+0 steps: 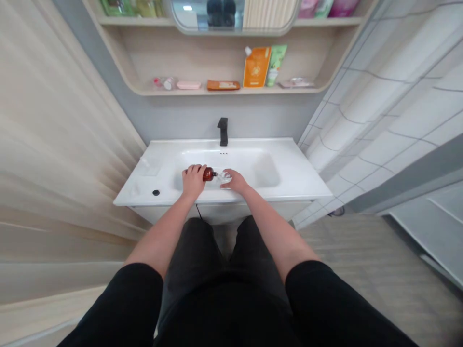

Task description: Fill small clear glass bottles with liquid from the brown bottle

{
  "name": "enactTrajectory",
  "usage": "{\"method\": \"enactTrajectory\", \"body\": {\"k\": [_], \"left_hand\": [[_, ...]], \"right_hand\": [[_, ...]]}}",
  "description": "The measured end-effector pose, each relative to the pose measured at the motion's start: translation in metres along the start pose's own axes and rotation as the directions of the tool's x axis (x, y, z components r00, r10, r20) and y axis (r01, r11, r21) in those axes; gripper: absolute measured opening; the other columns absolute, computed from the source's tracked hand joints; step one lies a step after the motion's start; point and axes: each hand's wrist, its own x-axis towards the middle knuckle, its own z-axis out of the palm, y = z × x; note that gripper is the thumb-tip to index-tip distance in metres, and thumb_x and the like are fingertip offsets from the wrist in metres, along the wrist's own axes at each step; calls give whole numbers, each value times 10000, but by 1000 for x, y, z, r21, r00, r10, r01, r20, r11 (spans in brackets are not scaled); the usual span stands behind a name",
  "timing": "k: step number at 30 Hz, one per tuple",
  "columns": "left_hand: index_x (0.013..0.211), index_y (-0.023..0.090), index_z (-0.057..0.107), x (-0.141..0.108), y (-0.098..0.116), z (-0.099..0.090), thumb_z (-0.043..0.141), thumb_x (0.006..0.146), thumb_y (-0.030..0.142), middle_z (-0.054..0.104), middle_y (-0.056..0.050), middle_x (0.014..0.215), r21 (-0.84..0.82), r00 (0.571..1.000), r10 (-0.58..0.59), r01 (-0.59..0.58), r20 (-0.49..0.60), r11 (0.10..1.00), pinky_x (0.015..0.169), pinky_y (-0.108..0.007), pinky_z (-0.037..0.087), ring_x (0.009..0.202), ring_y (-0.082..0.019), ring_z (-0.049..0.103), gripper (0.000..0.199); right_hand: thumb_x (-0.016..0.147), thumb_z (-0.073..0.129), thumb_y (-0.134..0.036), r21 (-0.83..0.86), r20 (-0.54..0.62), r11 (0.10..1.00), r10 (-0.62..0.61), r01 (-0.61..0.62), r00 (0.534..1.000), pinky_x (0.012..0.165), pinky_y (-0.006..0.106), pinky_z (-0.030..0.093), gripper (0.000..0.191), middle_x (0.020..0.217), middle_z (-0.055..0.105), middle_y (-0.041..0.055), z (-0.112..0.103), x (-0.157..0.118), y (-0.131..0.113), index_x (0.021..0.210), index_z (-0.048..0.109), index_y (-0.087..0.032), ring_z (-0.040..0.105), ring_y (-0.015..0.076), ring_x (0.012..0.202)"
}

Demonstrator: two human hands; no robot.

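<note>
My left hand (193, 181) is wrapped round a brown bottle (209, 174), which lies tilted on its side with its uncapped-looking dark neck pointing right. In my right hand (235, 182) is a small clear cup-like container (224, 177), its opening facing the bottle's neck. The two meet or nearly meet; I cannot tell whether they touch, nor whether liquid is flowing. Both hands are over the front part of the white sink basin (267, 168). A small black cap (156, 193) lies on the counter to the left.
Behind the basin stands a black faucet (223, 132). Above it, a shelf (144, 91) holds an orange pouch (256, 67), a green tube (276, 65), an orange packet (223, 85) and a pink box (188, 85). A curtain (65, 120) hangs at left; tiled wall (390, 111) is at right.
</note>
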Motion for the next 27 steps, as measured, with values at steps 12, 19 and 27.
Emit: {"method": "enactTrajectory", "body": {"k": [12, 19, 27], "left_hand": [[1556, 257, 653, 0, 0, 2, 586, 1034, 242, 682, -200, 1548, -7, 1000, 0, 0, -14, 1000, 1141, -597, 394, 1461, -417, 533, 526], [1556, 257, 656, -1, -1, 1, 586, 1027, 234, 682, -192, 1554, -17, 1000, 0, 0, -17, 1000, 1147, -592, 393, 1466, -409, 529, 535], [1558, 252, 654, -1, 1, -1, 566, 1033, 240, 674, -203, 1554, -25, 1000, 2, -2, -11, 1000, 1152, -601, 384, 1475, -418, 517, 532]], "right_hand": [[607, 1073, -302, -3, 3, 1000, -7, 7, 1000, 1093, 447, 594, 833, 1237, 794, 44, 0, 0, 1, 1367, 733, -280, 752, 273, 1113], [608, 1073, -290, -9, 15, 1000, 14, -14, 1000, 1104, 447, 592, 846, 1261, 789, 61, -1, 0, -1, 1377, 723, -264, 755, 278, 1138], [608, 1070, -284, -14, 4, 1000, 15, -15, 1000, 1119, 450, 584, 839, 1266, 789, 57, 0, 0, -2, 1371, 722, -272, 753, 276, 1136]]}}
